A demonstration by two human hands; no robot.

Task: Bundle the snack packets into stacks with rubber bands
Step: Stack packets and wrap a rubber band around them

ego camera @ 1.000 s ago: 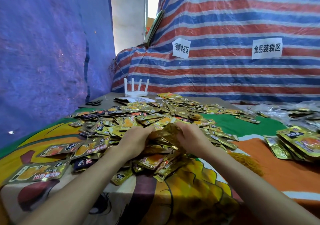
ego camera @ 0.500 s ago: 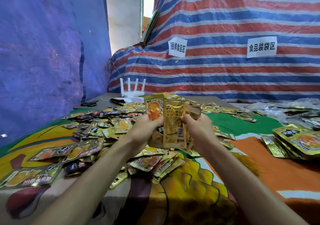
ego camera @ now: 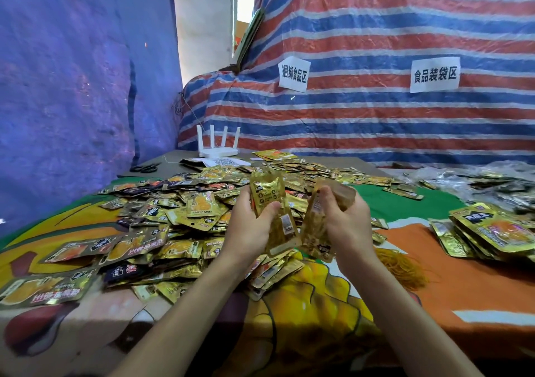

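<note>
left grip (ego camera: 249,226) clutching gold snack packets (ego camera: 267,195) | right grip (ego camera: 347,218) clutching second packet bunch (ego camera: 314,230) | above tabletop pile (ego camera: 179,202)

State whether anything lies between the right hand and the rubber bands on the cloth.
Nothing visible does. The rubber bands lie uncovered on the cloth, just below and to the right of the right hand. That hand grips packets, though, so it is not free.

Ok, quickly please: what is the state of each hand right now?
Left hand: closed, gripping gold packets.
Right hand: closed, gripping a second bunch of packets.
</note>
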